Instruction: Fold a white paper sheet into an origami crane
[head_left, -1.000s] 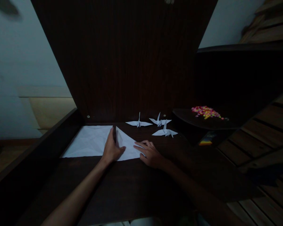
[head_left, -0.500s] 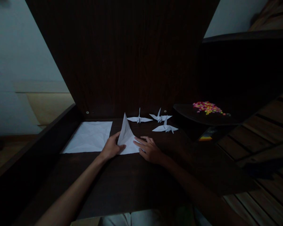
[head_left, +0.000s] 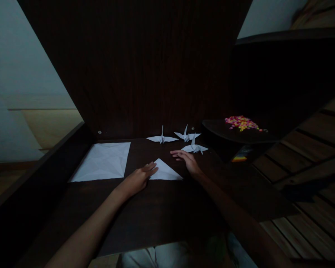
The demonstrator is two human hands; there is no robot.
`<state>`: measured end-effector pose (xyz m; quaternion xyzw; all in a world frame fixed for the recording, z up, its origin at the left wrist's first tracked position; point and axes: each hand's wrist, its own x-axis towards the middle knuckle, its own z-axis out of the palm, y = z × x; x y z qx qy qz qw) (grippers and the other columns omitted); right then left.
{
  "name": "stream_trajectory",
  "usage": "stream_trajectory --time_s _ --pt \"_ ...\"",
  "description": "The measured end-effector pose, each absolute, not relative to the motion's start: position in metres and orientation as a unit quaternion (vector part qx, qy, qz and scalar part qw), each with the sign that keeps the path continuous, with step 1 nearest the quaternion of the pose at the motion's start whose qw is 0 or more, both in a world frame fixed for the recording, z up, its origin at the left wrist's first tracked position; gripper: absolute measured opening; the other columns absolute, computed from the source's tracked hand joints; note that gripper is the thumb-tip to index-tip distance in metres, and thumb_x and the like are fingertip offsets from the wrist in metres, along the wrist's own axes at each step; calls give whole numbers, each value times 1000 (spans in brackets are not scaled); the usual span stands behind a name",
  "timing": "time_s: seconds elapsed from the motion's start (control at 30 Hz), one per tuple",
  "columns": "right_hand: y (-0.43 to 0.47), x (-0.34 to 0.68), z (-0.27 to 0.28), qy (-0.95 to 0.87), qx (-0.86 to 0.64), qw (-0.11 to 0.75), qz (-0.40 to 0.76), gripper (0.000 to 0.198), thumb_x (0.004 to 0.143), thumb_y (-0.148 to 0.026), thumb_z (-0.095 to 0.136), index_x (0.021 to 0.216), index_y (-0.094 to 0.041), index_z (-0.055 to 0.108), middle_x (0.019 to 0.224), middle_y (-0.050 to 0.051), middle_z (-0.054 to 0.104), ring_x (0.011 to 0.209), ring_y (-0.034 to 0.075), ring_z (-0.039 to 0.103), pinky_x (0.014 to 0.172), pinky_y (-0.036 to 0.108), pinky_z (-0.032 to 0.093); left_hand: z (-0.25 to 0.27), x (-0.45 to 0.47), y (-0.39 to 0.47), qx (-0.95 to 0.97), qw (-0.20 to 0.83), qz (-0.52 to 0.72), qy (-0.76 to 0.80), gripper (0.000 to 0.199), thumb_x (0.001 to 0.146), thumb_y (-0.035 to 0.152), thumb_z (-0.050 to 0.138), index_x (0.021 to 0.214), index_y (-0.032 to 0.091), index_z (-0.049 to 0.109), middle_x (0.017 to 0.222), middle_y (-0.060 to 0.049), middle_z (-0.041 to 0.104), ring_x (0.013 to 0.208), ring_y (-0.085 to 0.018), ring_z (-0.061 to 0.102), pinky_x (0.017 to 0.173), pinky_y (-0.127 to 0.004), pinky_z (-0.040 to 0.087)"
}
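A sheet of white paper folded into a triangle (head_left: 165, 171) lies flat on the dark desk (head_left: 145, 212), its point toward the back. My left hand (head_left: 142, 176) rests on the triangle's left side with fingers stretched out, covering that corner. Just above the desk, to the right of the triangle, my right hand (head_left: 187, 160) is held with fingers extended and nothing in them. Its fingertips are close to the nearest paper crane (head_left: 194, 148) but look apart from it.
Two more paper cranes, one (head_left: 162, 139) near the back panel and another (head_left: 187, 137) beside it, stand behind my hands. A creased white square sheet (head_left: 102, 162) lies at left. On a low rounded shelf (head_left: 212, 128) at right sits a pile of small colourful pieces (head_left: 243, 123).
The raised paper flap has come down, and the paper is now a flat triangle. My left hand has moved onto it; my right hand has left the paper and shifted right and back.
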<state>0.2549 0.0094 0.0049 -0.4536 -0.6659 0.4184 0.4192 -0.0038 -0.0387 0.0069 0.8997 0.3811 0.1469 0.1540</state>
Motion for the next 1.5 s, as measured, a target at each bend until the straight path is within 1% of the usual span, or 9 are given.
stream_trajectory --time_s 0.2,0.3,0.5,0.6,0.73,0.87,1.03,1.3,1.5 --pt "-13 243 9 -833 -397 282 264 43 84 -30 57 126 -20 58 135 8 55 128 24 46 107 46 36 13 0 -45 911 145 107 371 54 90 29 47 143 19 37 153 -9 24 142 -23 21 116 -44 22" --pt "-19 238 6 -883 -383 199 186 42 88 -23 52 130 -19 54 142 7 47 136 25 35 110 51 31 20 5 -48 902 156 113 387 55 93 45 42 141 17 40 151 -11 30 141 -23 25 115 -43 24" --pt "-14 240 -2 -920 -346 177 43 42 84 -6 48 121 -21 62 135 7 54 139 27 29 113 59 16 30 7 -47 883 189 189 387 38 97 32 35 125 21 60 122 -5 65 113 -20 56 100 -37 42" --pt "-11 241 -8 -915 -348 199 46 43 84 -4 45 118 -20 64 129 9 59 133 26 41 112 57 26 24 6 -44 884 164 204 387 35 94 27 42 123 19 61 118 -6 67 109 -20 57 97 -36 44" --pt "-13 236 -17 -912 -343 208 88 48 85 -3 37 127 -14 57 137 11 52 135 21 39 109 45 38 13 5 -42 904 128 163 373 45 95 36 41 135 17 49 139 -10 51 134 -23 38 110 -42 31" --pt "-18 233 -16 -913 -348 175 122 50 88 -8 35 137 -7 45 143 14 43 139 22 30 114 45 29 9 1 -42 919 130 108 355 68 90 53 43 145 16 30 149 -14 35 141 -25 23 115 -48 17" --pt "-23 236 -4 -904 -372 134 160 51 97 -31 34 145 -16 31 151 9 30 142 22 20 116 48 20 12 -3 -39 926 126 69 350 94 78 68 51 149 18 15 153 -15 22 143 -27 19 115 -48 9" --pt "-18 251 0 -897 -415 70 137 66 96 -50 28 148 -11 20 155 13 14 144 27 11 116 52 12 18 -8 -37 934 132 28 330 115 64 77 56 150 17 9 156 -15 14 143 -28 15 115 -47 2" --pt "-14 257 0 -862 -468 103 164 76 89 -60 38 146 -10 29 154 13 21 144 29 8 117 50 9 14 -8 -38 918 154 81 356 118 68 74 56 150 9 0 156 -18 6 144 -28 8 116 -45 5"
